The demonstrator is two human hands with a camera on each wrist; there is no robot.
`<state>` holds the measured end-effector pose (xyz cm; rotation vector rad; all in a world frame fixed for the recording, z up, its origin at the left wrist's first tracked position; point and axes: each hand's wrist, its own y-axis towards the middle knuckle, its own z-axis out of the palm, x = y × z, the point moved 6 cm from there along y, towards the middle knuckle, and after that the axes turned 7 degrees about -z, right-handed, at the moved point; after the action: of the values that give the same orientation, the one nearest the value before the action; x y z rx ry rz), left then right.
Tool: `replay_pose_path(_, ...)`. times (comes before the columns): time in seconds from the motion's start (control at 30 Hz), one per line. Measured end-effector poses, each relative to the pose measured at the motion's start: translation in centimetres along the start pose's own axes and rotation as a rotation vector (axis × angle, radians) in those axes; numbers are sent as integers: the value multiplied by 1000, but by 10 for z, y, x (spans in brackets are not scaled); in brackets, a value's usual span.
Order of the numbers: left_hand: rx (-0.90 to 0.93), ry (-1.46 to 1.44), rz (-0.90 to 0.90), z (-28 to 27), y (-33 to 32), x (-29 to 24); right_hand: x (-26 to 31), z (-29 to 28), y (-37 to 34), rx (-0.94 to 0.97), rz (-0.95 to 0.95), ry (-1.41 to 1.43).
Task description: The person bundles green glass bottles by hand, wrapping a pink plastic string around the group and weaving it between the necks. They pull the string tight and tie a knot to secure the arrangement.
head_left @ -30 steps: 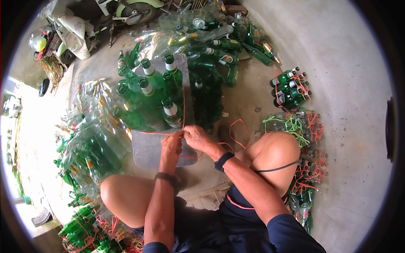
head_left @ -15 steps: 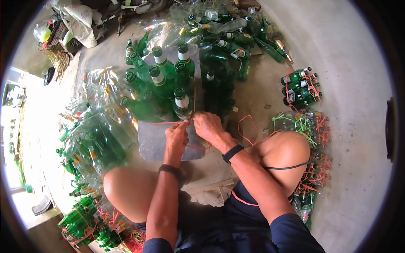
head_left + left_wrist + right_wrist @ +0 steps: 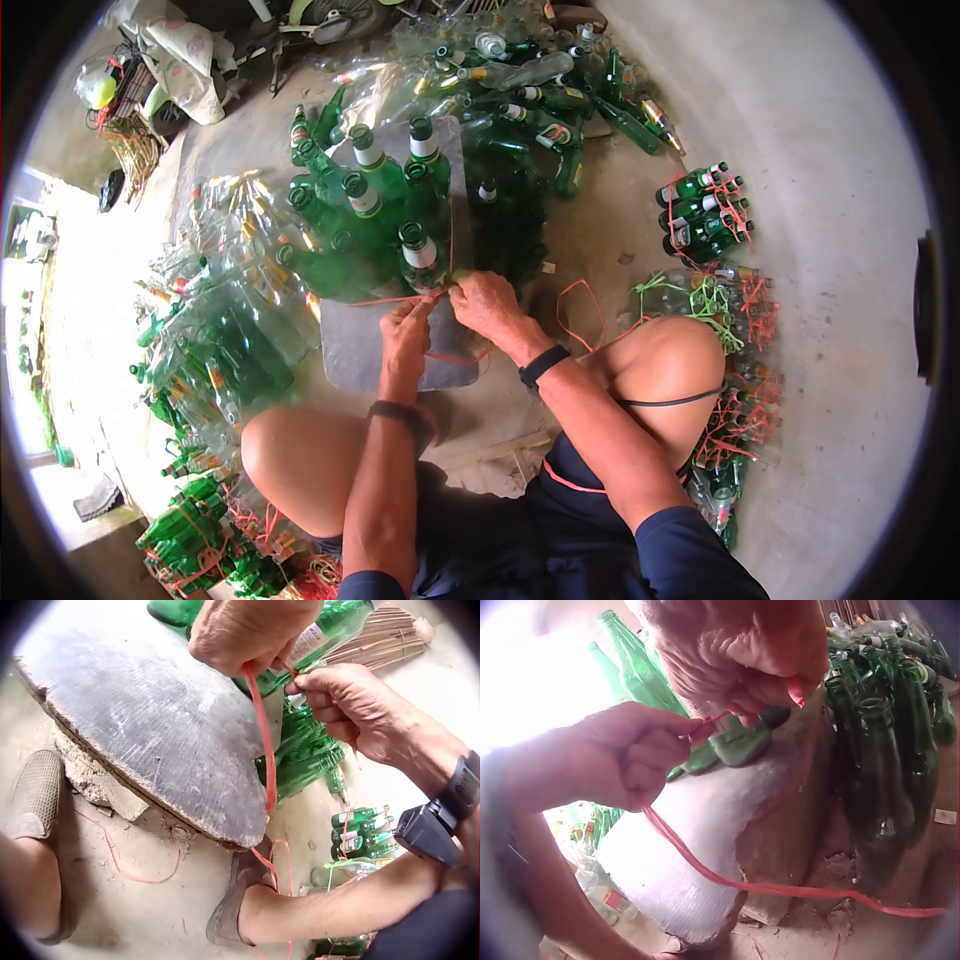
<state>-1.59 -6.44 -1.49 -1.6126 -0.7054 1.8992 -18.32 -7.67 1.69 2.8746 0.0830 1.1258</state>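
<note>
Green glass bottles (image 3: 412, 247) stand upright in a bunch on a grey slab (image 3: 385, 345), with red plastic string (image 3: 385, 300) running round the bunch low down. At the near corner bottle, my left hand (image 3: 405, 335) grips the string between thumb and curled fingers. A long tail of string (image 3: 705, 871) hangs from that fist. Just to its right, my right hand (image 3: 487, 305) pinches the string too, and a short taut stretch spans the two hands in both wrist views. A red end pokes out from the right hand (image 3: 739, 652) near the bottle bases.
Dark green bottles (image 3: 881, 772) stand close beside the slab's right side. Loose bottles (image 3: 240, 310) pile up at the left and more at the back. String-tied bundles of bottles (image 3: 705, 215) lie at the right by the wall. My bent knees (image 3: 668, 365) flank the slab.
The head view has shifted slightly back and forth. My hands stay at the same near corner of the bottles, their fingertips a little farther apart than one second ago, both still holding the string.
</note>
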Motion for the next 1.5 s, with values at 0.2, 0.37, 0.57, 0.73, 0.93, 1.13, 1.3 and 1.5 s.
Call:
replay_pose_path(0.2, 45, 41, 81, 5, 7, 7, 0, 0, -1, 53, 51, -5)
replay_pose_path(0.37, 31, 61, 78, 4, 6, 5, 2, 1, -2, 13, 12, -16)
replay_pose_path(0.57, -10, -12, 59, 9, 1, 5, 0, 7, -3, -13, -28, -38)
replay_pose_path(0.73, -94, -70, 59, 6, 4, 7, 1, 6, 0, 27, -30, -29)
replay_pose_path(0.93, -151, -26, 99, 5, 0, 3, 1, 2, 2, 59, -39, -63)
replay_pose_path(1.13, -148, -47, 126, 2, 6, 9, -5, 4, 1, 31, -61, -34)
replay_pose_path(1.3, -167, -25, 185, 1, 8, 10, -4, 1, -1, 55, -29, -35)
replay_pose_path(1.5, -192, 43, 232, 1, 1, 4, -6, 4, 0, 78, -5, -33)
